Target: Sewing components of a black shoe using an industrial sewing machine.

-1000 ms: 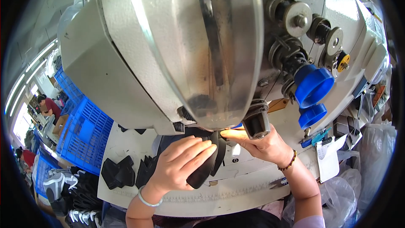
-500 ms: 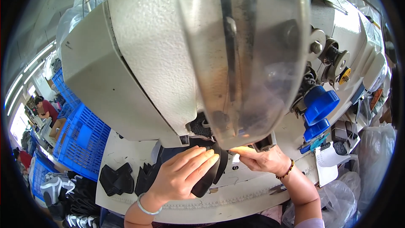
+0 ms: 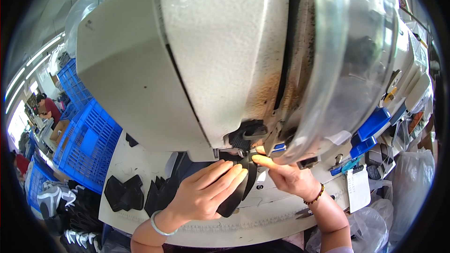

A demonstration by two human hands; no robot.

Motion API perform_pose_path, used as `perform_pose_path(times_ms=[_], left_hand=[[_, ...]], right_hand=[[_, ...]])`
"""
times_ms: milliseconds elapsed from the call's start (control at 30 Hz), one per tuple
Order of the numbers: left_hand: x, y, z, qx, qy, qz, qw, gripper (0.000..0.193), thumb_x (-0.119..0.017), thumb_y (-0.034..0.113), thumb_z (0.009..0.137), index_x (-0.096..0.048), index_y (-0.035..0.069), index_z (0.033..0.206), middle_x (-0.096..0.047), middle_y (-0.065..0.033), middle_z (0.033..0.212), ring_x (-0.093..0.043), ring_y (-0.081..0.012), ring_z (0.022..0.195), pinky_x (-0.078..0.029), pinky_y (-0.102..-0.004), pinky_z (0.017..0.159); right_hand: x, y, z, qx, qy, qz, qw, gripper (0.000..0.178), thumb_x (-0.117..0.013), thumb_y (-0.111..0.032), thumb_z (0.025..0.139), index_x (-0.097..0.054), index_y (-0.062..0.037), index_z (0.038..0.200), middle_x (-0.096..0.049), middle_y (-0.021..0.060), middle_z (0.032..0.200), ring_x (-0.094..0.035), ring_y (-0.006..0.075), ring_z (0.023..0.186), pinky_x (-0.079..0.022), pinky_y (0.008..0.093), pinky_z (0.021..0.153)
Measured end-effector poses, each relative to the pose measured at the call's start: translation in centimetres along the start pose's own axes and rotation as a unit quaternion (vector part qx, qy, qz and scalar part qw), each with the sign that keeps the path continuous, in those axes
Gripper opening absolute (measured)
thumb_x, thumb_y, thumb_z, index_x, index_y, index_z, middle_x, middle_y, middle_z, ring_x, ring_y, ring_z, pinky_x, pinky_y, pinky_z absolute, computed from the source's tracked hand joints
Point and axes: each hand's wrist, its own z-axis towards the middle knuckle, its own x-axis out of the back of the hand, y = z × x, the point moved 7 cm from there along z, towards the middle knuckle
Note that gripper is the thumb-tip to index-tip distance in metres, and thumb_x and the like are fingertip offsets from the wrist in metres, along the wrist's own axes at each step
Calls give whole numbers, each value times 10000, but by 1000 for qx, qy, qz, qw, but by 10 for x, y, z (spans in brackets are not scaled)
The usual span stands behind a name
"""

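Observation:
A black, strap-like piece of material (image 3: 233, 200) lies on the bed of a large white sewing machine (image 3: 211, 56), partly under its head. My left hand (image 3: 206, 189) rests on this piece, fingers stretched out flat and side by side, with the thumb mostly hidden. At the piece's far right edge, close below the needle area, my right hand (image 3: 293, 178) pinches it between fingertips; the other fingers curl under. The needle itself is hidden by the machine head and the clear plastic guard (image 3: 347, 65).
Left of my hands, black cut pieces (image 3: 124, 193) lie on the white table (image 3: 197, 239). Blue crates (image 3: 89, 147) and grey-and-black shoe parts (image 3: 54, 201) stand beyond its left edge. Scissors (image 3: 304, 213) lie near my right wrist, plastic bags (image 3: 375, 227) farther right. A person (image 3: 48, 108) is at far left.
The view has shifted, and the machine head looks larger with its guard farther right. My right fingertips have come onto the black piece's edge. My left hand stays on the piece.

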Motion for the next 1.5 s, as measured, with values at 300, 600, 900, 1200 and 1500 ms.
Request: perform_pose_path(times_ms=[300,600,900,1200,1500], left_hand=[[-7,-6,1,17,39,22,999,605,-632,172,592,-664,-10,1168,-607,-72,1067,-626,-236,1066,-530,-331,913],[-4,-9,-3,22,122,-51,991,353,-731,140,731,-699,21,1061,-663,-94,1051,-652,-263,1047,-552,-423,955],[-2,4,-2,-28,110,45,993,222,-725,102,758,-745,98,979,-682,-11,1000,-654,-221,1037,-576,-365,924],[-1,3,2,-22,114,69,991,209,-721,93,758,-752,107,965,-684,-4,996,-666,-205,1011,-591,-309,871],[-8,-2,1,-17,126,54,990,208,-728,73,772,-736,54,978,-665,-36,1023,-668,-222,1005,-586,-345,902]], right_hand=[[-2,-8,-9,18,77,-160,984,512,-662,40,709,-667,-97,1203,-670,8,952,-632,187,768,-524,307,695],[1,-37,-3,155,128,-95,975,368,-683,-82,709,-666,-35,1074,-634,80,1077,-625,255,1017,-531,380,894],[3,-39,-2,161,129,-89,975,376,-681,37,654,-668,-29,1024,-664,79,1055,-654,263,1012,-584,384,807],[3,-37,-1,142,114,-78,980,412,-719,41,690,-662,-60,1086,-650,59,1133,-639,216,889,-541,304,697],[2,-26,3,113,96,-24,989,381,-751,31,707,-680,-56,1072,-652,75,1144,-648,242,909,-548,295,729]])
